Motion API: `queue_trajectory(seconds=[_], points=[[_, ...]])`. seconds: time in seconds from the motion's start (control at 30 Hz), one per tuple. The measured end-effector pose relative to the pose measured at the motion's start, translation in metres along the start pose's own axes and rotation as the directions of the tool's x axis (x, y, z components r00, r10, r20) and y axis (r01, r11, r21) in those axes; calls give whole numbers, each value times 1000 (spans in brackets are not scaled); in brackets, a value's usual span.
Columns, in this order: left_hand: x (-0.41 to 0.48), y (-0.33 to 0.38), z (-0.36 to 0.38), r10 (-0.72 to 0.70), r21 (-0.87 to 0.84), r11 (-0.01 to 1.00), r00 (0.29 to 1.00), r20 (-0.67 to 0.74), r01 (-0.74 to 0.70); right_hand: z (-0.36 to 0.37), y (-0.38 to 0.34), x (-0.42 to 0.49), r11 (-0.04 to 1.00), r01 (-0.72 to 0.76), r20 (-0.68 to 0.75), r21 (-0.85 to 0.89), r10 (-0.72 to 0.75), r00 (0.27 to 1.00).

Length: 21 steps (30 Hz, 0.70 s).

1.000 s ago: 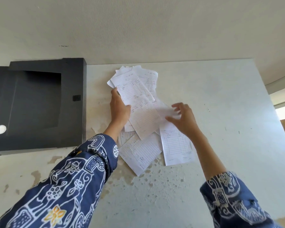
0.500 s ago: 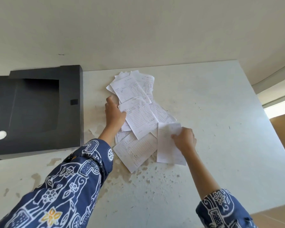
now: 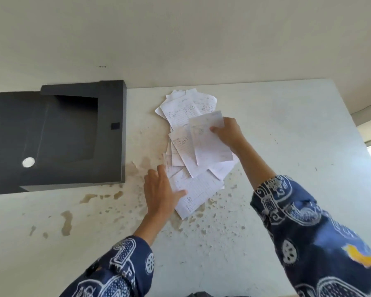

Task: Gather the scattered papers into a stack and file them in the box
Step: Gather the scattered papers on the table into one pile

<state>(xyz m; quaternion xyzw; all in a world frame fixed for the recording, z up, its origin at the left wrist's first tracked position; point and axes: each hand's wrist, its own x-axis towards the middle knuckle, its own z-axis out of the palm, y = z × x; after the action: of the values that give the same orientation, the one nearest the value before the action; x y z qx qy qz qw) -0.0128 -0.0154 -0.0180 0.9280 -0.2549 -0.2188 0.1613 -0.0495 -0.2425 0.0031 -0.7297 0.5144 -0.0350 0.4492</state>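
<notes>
Several white printed papers (image 3: 181,115) lie overlapping in a loose spread in the middle of the white table (image 3: 287,129). My right hand (image 3: 228,133) pinches one sheet (image 3: 210,142) by its top corner, lifted above the spread. My left hand (image 3: 161,192) lies flat with fingers apart on the left edge of the lowest paper (image 3: 198,191), thumb resting on it. The black file box (image 3: 73,133) lies open at the table's left, its flap folded out to the left.
The table backs onto a pale wall (image 3: 180,39). Brown stains and chipped paint (image 3: 66,221) mark the near half of the tabletop. The table's right edge (image 3: 368,168) drops off beside a bright opening.
My right hand has lifted one sheet from the lower right and carried it up over the spread. My left hand has slid down from the upper papers to the lowest one.
</notes>
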Motion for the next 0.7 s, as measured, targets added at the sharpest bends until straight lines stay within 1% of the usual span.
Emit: queue_trajectory(seconds=[0.07,0.1,0.17,0.23,0.3,0.37,0.43,0.5,0.57,0.63,0.7], points=[[-5,0,4,12,67,998,1000,18,-13,10,-3,6,984,34,-42,-175,-42,998],[-5,0,6,7,65,998,1000,30,-9,14,-3,6,965,60,-77,-255,-82,994],[-3,1,7,-16,21,1000,999,49,14,18,-1,-1,913,148,-135,-381,-213,968],[0,1,5,-39,-25,999,998,53,41,22,3,-13,843,266,-128,-467,-362,923],[4,-3,0,-63,-69,995,997,43,66,26,7,-28,794,390,-41,-467,-460,887],[9,-11,-7,-59,-97,993,997,49,63,30,8,-44,768,507,105,-391,-510,854],[16,-20,-15,-16,-95,995,999,38,20,36,9,-61,738,602,295,-305,-528,796],[24,-24,-27,35,-131,991,999,8,-34,45,7,-71,700,657,425,-280,-523,738],[31,-22,-40,70,-160,984,997,-20,-73,55,4,-74,673,674,459,-304,-517,723],[36,-18,-51,70,-213,974,996,-56,-80,63,1,-72,653,674,438,-346,-522,732],[39,-16,-57,2,-307,951,995,-95,-31,69,-2,-68,630,666,409,-399,-528,744]])
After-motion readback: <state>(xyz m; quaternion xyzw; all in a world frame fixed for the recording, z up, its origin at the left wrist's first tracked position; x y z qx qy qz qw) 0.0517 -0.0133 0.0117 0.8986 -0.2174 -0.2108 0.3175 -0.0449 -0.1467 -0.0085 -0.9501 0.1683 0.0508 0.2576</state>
